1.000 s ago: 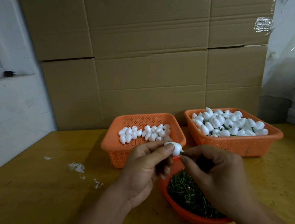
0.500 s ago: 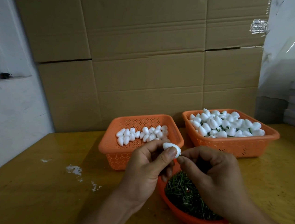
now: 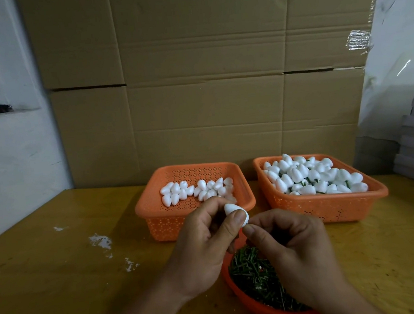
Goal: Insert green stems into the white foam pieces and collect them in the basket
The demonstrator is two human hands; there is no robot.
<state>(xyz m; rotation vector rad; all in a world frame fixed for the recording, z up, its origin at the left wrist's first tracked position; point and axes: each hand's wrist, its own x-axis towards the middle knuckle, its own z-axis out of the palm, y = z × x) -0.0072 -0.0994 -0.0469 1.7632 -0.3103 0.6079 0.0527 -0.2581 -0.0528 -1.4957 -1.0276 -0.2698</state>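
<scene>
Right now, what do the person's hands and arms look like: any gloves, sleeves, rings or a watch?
Both hands are bare: the left hand and the right hand show no gloves, and no rings on the visible fingers. Both forearms are bare as far as the frame shows them, with no sleeve, watch or band at either wrist. Nails look short and plain.

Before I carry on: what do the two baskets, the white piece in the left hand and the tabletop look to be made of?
Baskets: likely moulded orange plastic, going by the perforated walls and faint sheen.
White piece: probably foam, matte and slightly grainy.
Tabletop: seemingly wood or board with a glossy yellow-brown coat, chipped in white patches.
</scene>
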